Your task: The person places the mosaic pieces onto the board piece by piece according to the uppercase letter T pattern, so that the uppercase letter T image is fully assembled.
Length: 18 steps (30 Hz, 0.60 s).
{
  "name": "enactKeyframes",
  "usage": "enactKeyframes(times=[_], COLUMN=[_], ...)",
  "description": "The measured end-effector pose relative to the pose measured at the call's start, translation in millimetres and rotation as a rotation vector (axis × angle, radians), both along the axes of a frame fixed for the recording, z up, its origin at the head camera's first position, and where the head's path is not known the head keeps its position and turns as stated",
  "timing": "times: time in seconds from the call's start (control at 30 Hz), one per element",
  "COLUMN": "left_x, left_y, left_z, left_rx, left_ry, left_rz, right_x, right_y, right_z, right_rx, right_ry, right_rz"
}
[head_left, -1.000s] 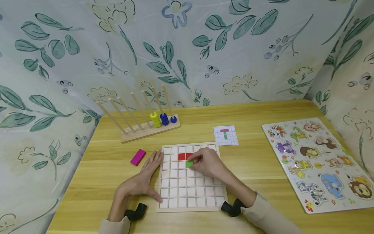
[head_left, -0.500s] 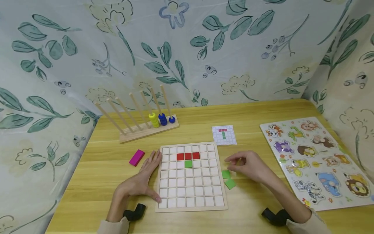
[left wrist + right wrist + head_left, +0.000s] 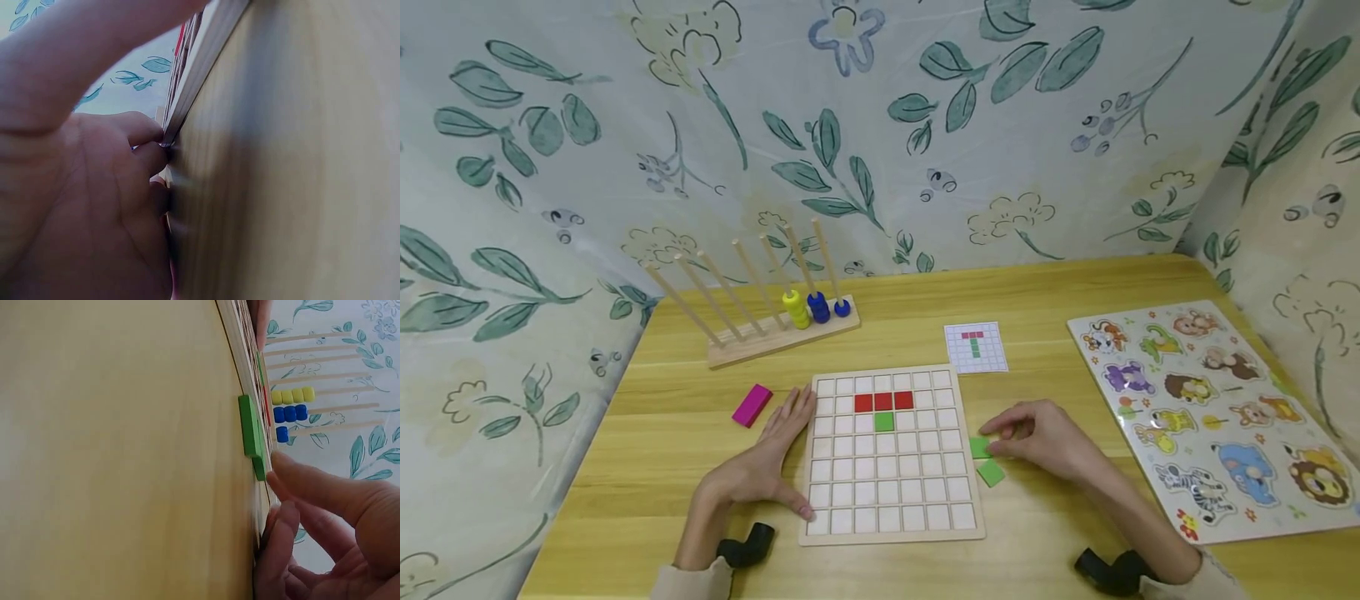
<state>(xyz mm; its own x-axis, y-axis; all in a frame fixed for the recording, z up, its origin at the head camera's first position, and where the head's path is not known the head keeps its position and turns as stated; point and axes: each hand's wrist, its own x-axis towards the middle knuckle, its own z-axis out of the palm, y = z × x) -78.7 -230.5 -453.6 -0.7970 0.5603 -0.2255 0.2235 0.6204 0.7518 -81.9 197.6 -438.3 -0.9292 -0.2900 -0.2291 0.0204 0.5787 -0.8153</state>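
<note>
In the head view a wooden grid board [image 3: 931, 483] of white squares lies on the table. Three red tiles [image 3: 883, 402] form a row on it, with one green tile [image 3: 884, 422] directly below the middle one. My left hand [image 3: 758, 467] rests spread along the board's left edge, thumb at the near corner. Right of the board, two loose green tiles [image 3: 991, 473] lie on the table. My right hand [image 3: 1037, 437] has thumb and index fingertips right at the farther loose tile [image 3: 978, 448], slightly apart. The right wrist view shows these fingertips [image 3: 279, 461] beside the tile's end.
A pattern card [image 3: 976, 347] with a red and green T lies behind the board. At the back left stands a peg abacus [image 3: 782, 325] with yellow and blue beads. A magenta block [image 3: 752, 405] is at left, an animal puzzle [image 3: 1217, 417] at right.
My right hand has left the board, uncovering the red row and the green tile under it, and moved right, then down to a loose green tile. My left hand stays put.
</note>
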Motion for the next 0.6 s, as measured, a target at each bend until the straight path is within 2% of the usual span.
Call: enactKeyframes(times=[0.1,0.33,0.43,0.6], left_x=[0.2,0.0,0.4,0.9], left_y=[-0.6,-1.1,-0.3,-0.8], left_z=[0.7,0.0,0.7,-0.1], left_rx=[0.003,0.019,0.020,0.018], left_ry=[-0.005,-0.006,-0.008,-0.002], left_rz=[0.007,-0.003,-0.002,0.002], right_x=[0.3,-6.3,-7.5,-7.6], right_y=[-4.9,-3.4,-1.1,-0.9], right_z=[1.0,-1.8,-2.1,0.3], right_rx=[0.016,-0.014,-0.043,-0.036], right_ry=[0.010,-0.070,-0.090,-0.100], right_rz=[-0.015,-0.084,-0.081,-0.059])
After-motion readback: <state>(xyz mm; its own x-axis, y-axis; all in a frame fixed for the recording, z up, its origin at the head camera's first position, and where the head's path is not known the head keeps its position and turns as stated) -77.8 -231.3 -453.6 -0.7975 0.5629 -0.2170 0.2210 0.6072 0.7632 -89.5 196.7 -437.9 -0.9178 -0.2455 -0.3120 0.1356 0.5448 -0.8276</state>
